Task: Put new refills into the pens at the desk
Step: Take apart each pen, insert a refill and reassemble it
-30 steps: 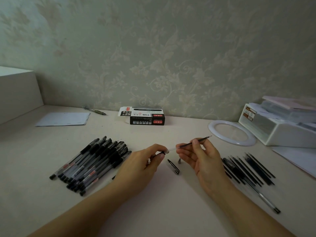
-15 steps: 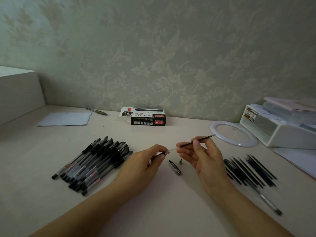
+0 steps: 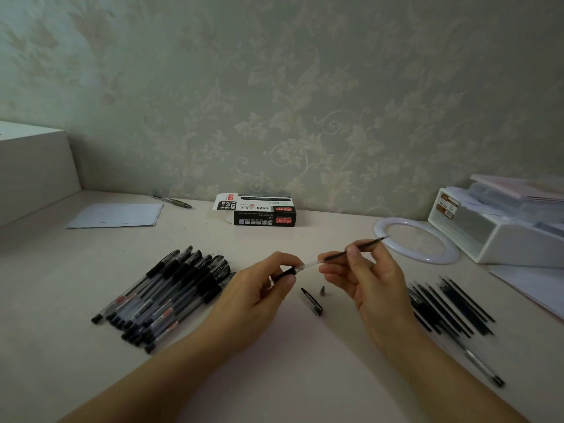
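I am gripping the pen barrel (image 3: 288,271) in my left hand (image 3: 259,288), my right hand (image 3: 366,279) pinching the refill (image 3: 354,251) halfway inside it above the desk (image 3: 274,361); tilting risks bending it.

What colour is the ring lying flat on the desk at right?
White ring, seen in the head view, the only one.

Your left hand (image 3: 259,288) pinches with curled fingers; your right hand (image 3: 366,279) pinches too, its grip just beside, forearms converging.
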